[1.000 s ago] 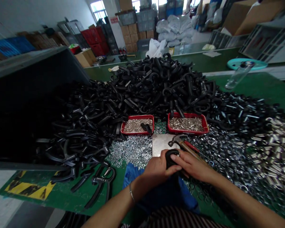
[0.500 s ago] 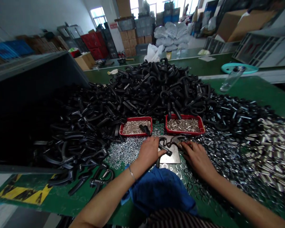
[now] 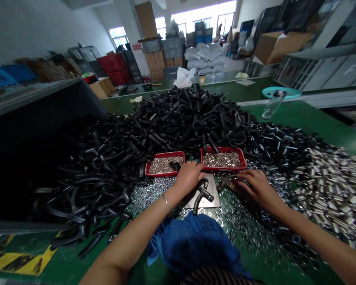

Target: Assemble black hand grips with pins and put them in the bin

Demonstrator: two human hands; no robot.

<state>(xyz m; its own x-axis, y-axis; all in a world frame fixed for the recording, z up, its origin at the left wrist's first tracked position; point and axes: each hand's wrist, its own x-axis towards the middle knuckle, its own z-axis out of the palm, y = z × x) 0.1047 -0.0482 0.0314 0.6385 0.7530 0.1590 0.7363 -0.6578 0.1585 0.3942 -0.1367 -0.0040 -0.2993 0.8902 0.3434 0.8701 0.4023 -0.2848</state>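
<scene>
A long green work surface (image 3: 308,118) runs through a warehouse room stacked at its far end with cardboard boxes (image 3: 154,63), red crates (image 3: 112,67) and white sacks (image 3: 204,53), daylight coming through windows behind them. A high heap of black curved plastic handles (image 3: 178,118) covers the middle of the surface and spills to the left beside a dark bin wall (image 3: 41,130). In front of the heap stand two shallow red trays (image 3: 222,150) side by side, each filled with small bright metal pieces. Loose silvery washers and rings (image 3: 154,190) carpet the surface around a flat grey metal plate (image 3: 209,198), and short shiny metal tubes (image 3: 335,182) lie in a drift at the right. A clear bottle (image 3: 271,105) stands tilted by a teal disc (image 3: 281,92) farther back. On the plate rests a black handle part (image 3: 201,196), matte and bent, lying just below the person's left hand (image 3: 189,176), whose fingers are spread loosely and reach toward the gap between the trays, holding nothing. The right hand (image 3: 255,186) lies on the rings just right of the plate, its fingers curled at a hammer head (image 3: 225,183); whether they grip it cannot be told. A blue cloth (image 3: 195,245) bunches at the near edge.
</scene>
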